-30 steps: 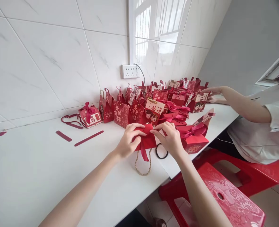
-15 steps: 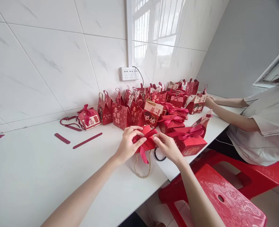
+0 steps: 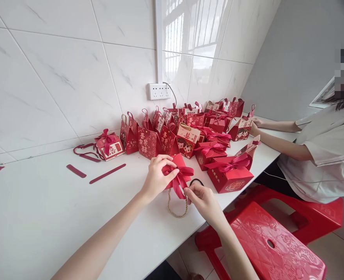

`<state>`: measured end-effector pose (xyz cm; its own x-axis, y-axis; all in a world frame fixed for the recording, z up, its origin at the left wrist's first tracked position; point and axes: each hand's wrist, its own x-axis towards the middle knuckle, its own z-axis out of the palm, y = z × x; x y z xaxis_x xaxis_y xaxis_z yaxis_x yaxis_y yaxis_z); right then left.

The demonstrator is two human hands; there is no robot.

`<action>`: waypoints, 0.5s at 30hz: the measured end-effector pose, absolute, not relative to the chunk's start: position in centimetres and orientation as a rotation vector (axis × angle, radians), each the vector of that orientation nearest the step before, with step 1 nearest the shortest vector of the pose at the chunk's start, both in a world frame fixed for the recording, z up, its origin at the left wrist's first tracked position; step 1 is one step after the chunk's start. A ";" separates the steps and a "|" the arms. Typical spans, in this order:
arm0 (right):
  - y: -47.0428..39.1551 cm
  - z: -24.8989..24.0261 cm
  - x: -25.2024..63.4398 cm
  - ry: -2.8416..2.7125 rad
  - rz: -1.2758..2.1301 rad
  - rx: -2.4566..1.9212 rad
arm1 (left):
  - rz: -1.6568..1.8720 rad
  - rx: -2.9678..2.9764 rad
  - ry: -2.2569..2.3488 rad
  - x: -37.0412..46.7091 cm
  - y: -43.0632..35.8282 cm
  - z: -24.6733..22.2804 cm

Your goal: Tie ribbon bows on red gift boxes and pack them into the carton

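A small red gift box (image 3: 179, 159) with a red ribbon bow (image 3: 184, 171) on top is between my hands on the table. My left hand (image 3: 159, 174) is closed, pinching the bow's left side with thumb and forefinger. My right hand (image 3: 203, 200) is closed on the end of a ribbon tail (image 3: 178, 188) hanging down the near side. A twisted gold cord handle (image 3: 177, 214) loops out from under the box onto the table. Behind my right hand, part of a black ring (image 3: 197, 180) shows on or near the right wrist; which, I cannot tell.
Several red and cream gift boxes (image 3: 148, 142) line the wall; a larger bowed box (image 3: 230, 177) stands right. Dark red strips (image 3: 107, 173) lie left on the white table (image 3: 43, 217). A co-worker (image 3: 329, 155) sits right, hands at a box (image 3: 243, 128). Red stools (image 3: 277, 241) stand in front.
My right hand has moved down and toward me from the bow's right loop to the ribbon tail. The bow's right loop now shows, spread out. My left hand stays at the bow.
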<state>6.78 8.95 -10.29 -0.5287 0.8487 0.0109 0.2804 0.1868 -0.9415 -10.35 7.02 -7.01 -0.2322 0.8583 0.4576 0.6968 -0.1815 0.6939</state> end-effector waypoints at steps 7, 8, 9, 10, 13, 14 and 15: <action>9.0 -12.2 7.1 -1.885 1.555 -0.890 | 1.552 1.761 1.882 -10.2 6.9 -8.4; 9.0 -12.3 7.2 -1.886 1.558 -0.882 | 1.544 1.761 1.879 -10.2 6.9 -8.5; 8.9 -12.4 7.3 -1.889 1.557 -0.880 | 1.523 1.769 1.874 -10.1 6.9 -8.5; 8.9 -12.4 7.4 -1.892 1.558 -0.880 | 1.495 1.779 1.872 -10.1 6.9 -8.5; 8.7 -12.1 7.5 -1.910 1.544 -0.873 | 1.427 1.789 1.886 -10.0 6.9 -8.2; 8.7 -12.0 7.5 -1.924 1.530 -0.871 | 1.416 1.788 1.891 -10.1 6.9 -8.1; 8.6 -11.8 7.5 -1.938 1.513 -0.871 | 1.412 1.788 1.895 -10.1 6.9 -8.1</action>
